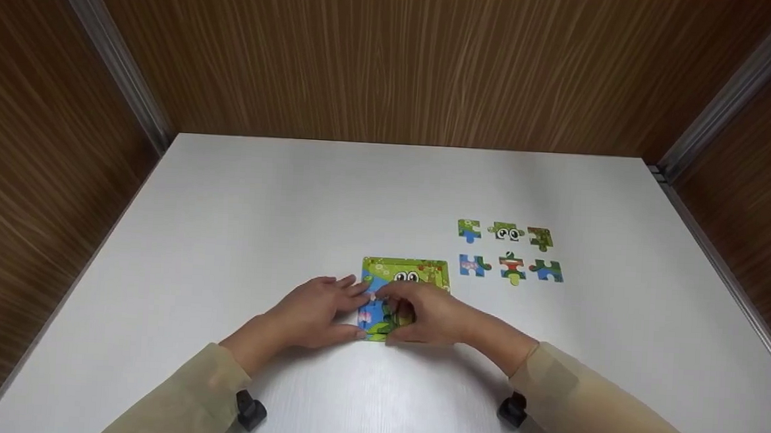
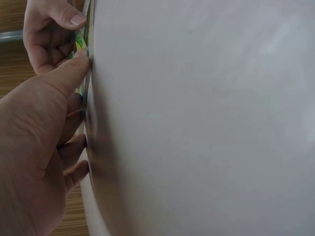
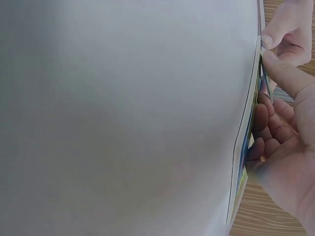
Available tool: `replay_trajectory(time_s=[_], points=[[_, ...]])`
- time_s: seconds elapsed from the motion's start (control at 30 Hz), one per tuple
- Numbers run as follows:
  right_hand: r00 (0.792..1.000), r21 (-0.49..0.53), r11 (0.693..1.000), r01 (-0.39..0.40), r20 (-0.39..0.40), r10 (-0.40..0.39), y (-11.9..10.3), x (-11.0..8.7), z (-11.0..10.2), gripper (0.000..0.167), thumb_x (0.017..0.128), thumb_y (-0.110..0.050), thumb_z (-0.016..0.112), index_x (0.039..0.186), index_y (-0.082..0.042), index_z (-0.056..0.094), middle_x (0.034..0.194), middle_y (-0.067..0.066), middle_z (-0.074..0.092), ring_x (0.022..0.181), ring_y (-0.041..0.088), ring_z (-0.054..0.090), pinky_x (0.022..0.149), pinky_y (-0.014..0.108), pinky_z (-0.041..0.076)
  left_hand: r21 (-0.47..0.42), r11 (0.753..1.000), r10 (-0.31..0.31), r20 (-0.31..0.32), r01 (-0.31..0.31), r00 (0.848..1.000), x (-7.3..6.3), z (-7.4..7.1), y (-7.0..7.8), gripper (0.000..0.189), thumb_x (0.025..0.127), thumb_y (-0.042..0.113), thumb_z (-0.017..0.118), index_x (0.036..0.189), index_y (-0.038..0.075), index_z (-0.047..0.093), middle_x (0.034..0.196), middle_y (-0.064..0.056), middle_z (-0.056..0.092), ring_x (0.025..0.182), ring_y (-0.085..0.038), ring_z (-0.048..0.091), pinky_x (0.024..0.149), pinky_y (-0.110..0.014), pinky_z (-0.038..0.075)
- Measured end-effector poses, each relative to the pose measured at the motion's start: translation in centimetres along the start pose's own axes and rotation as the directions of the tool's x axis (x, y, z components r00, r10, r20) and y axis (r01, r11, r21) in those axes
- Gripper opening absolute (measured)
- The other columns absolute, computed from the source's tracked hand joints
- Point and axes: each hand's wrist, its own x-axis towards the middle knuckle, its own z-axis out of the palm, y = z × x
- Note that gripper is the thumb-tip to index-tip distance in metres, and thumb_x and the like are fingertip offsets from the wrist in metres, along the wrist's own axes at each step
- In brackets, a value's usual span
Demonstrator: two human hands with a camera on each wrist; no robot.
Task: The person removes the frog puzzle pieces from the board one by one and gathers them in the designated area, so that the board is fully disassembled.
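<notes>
A jigsaw puzzle board with a green and blue cartoon picture lies flat on the table, near the middle of the head view. My left hand steadies its left side, thumb at the lower left corner and extended fingers along the edge. Over the lower middle of the board, my right hand pinches a puzzle piece between thumb and fingers. That piece tilts up from the board in the right wrist view. Much of the board's right half is hidden under the right hand.
Several loose puzzle pieces lie in two rows right of the board, among them an eyes piece and a red-and-green piece. Wood-grain panels enclose the white table at the back and both sides.
</notes>
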Motion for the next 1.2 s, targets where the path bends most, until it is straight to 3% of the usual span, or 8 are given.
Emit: replay_trajectory(time_s=[0.3,0.6,0.73,0.97,1.2], points=[[1.0,0.011,1.0,-0.018,-0.019,0.018,0.0,0.2,0.2,0.054,0.09,-0.017,0.086,0.139,-0.007,0.064,0.107,-0.003,0.065,0.092,0.014,0.059,0.079,0.028,0.054,-0.012,1.0,-0.011,0.011,0.011,1.0,-0.1,-0.1,0.2,0.065,0.102,0.047,0.067,0.155,0.011,0.056,0.164,-0.006,0.045,0.153,-0.034,0.039,0.124,-0.054,0.031],[0.999,0.095,0.995,-0.002,-0.041,0.006,0.0,-0.1,-0.3,0.049,0.09,-0.014,0.083,0.135,-0.01,0.065,0.101,-0.001,0.065,0.085,0.015,0.06,0.074,0.028,0.053,0.013,1.0,-0.013,0.019,0.013,1.0,-0.1,-0.1,0.2,0.066,0.103,0.049,0.064,0.156,0.011,0.055,0.165,-0.006,0.045,0.153,-0.033,0.04,0.124,-0.054,0.031],[0.998,0.106,0.994,0.012,-0.065,-0.005,-0.2,-0.3,-1.1,0.05,0.09,-0.013,0.082,0.137,-0.009,0.065,0.103,0.0,0.065,0.088,0.018,0.062,0.077,0.031,0.054,0.013,1.0,-0.011,0.011,0.011,1.0,0.0,-0.1,0.1,0.066,0.103,0.049,0.064,0.155,0.009,0.056,0.164,-0.006,0.046,0.153,-0.032,0.04,0.124,-0.054,0.032],[0.992,0.109,0.993,0.048,-0.124,-0.034,-0.3,-1.2,-3.2,0.057,0.092,-0.016,0.083,0.144,-0.007,0.061,0.109,0.001,0.068,0.097,0.02,0.066,0.085,0.047,0.058,0.01,1.0,-0.014,0.002,0.014,1.0,-0.1,-0.1,-0.1,0.065,0.103,0.048,0.065,0.154,0.01,0.057,0.164,-0.007,0.046,0.152,-0.034,0.041,0.123,-0.055,0.033],[0.984,0.078,0.996,0.043,-0.177,-0.029,0.8,-2.5,-5.1,0.057,0.093,-0.02,0.084,0.145,-0.013,0.062,0.113,0.001,0.068,0.099,0.019,0.063,0.085,0.047,0.057,-0.011,1.0,-0.024,-0.006,0.024,1.0,-0.5,-0.3,-0.4,0.065,0.102,0.048,0.066,0.155,0.01,0.056,0.164,-0.007,0.046,0.153,-0.033,0.039,0.123,-0.055,0.033]])
